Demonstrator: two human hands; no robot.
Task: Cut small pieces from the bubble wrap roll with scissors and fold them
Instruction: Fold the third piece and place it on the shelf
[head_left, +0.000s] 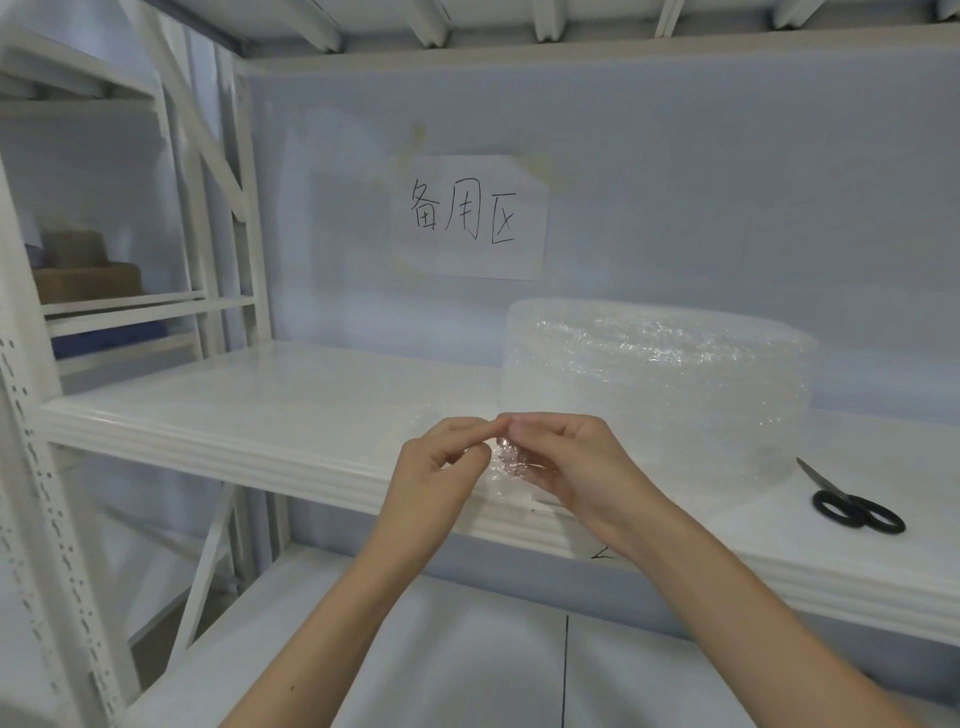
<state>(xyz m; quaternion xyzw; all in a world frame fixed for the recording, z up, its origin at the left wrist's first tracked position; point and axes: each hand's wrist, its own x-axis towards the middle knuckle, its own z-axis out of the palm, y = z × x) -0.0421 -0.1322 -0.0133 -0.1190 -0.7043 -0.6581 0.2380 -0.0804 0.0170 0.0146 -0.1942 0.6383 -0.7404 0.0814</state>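
A small clear bubble wrap piece (510, 461) is pinched between both hands above the front edge of the white shelf (270, 410). My left hand (436, 467) grips its left side, and my right hand (576, 462) holds its right side with fingertips meeting on top. The piece looks bunched or folded; most of it is hidden by my fingers. The big bubble wrap roll (654, 384) stands upright on the shelf just behind my right hand. Black-handled scissors (852, 504) lie flat on the shelf to the right, untouched.
A paper sign (478, 218) with handwritten characters hangs on the back wall. White rack uprights (31, 467) stand at the left, with brown boxes (88, 275) on a neighbouring shelf. A lower shelf (415, 649) lies under my forearms.
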